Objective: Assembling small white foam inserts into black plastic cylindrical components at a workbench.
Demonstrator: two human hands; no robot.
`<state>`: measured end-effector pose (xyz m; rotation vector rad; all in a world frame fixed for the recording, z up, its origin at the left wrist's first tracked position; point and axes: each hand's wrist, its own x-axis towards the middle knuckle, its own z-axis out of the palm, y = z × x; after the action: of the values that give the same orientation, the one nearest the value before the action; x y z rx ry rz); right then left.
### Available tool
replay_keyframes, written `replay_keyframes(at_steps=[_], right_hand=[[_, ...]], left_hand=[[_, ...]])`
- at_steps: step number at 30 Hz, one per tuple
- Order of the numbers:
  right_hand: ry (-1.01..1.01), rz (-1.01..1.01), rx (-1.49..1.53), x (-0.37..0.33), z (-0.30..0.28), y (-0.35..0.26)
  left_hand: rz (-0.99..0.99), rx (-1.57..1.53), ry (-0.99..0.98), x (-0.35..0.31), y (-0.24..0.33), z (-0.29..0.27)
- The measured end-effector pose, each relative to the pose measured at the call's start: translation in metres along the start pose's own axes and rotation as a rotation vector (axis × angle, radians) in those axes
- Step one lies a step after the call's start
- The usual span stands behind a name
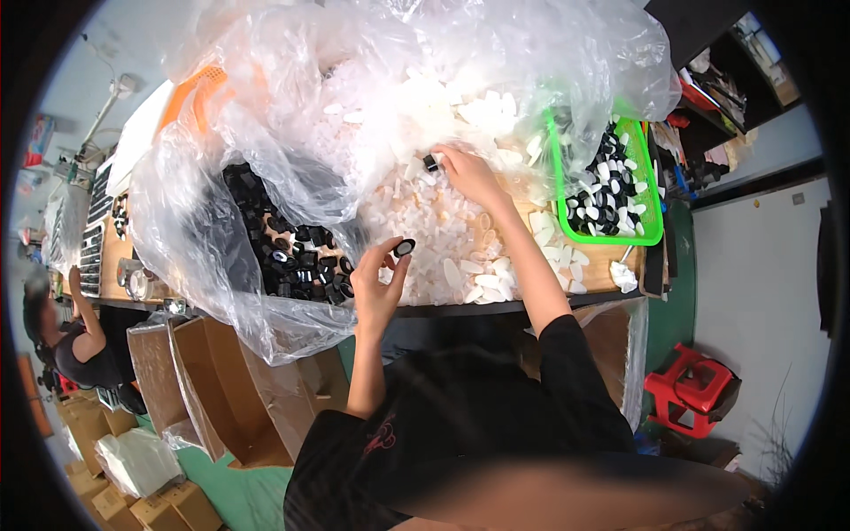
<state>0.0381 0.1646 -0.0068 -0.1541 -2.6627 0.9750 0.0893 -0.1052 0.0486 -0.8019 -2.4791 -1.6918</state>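
My left hand (375, 281) pinches a small black oval piece (405, 248) with a pale centre between thumb and fingertips, in front of the pile. Farther off and to the right, my right hand (469, 177) has its fingertips closed on a small black block-like piece (431, 163). Beneath both hands spreads a heap of small translucent white pieces (416, 221). Larger white oval pieces (485, 281) lie along the near edge. To the left, many black pieces (305, 265) lie in an open clear plastic bag (204, 239).
A bright green basket (611, 240) at the right holds mixed black and white pieces. Clear plastic sheeting (443, 35) covers the far side. Open cardboard boxes (226, 372) stand below the table's front edge. A red stool (693, 389) is at the right; another person (84, 350) works far left.
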Motion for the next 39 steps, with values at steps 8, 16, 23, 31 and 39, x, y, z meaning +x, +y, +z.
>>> replay_keyframes(at_steps=[8,16,23,31,39], right_hand=[[-0.219,0.033,-0.094,0.019,0.010,-0.016],[-0.194,-0.079,0.078,0.028,-0.004,-0.077],[-0.280,-0.220,-0.118,0.090,0.090,-0.112],[0.141,-0.005,-0.411,0.152,0.150,-0.049],[0.054,-0.067,-0.197,0.137,0.156,-0.088]], left_hand=[[-0.035,-0.002,0.016,-0.003,-0.008,-0.001],[0.026,0.051,0.083,-0.026,-0.032,0.001],[0.200,0.055,0.098,-0.037,-0.045,0.023],[0.187,0.000,0.108,-0.035,-0.039,0.037],[0.173,0.024,0.143,-0.041,-0.050,0.013]])
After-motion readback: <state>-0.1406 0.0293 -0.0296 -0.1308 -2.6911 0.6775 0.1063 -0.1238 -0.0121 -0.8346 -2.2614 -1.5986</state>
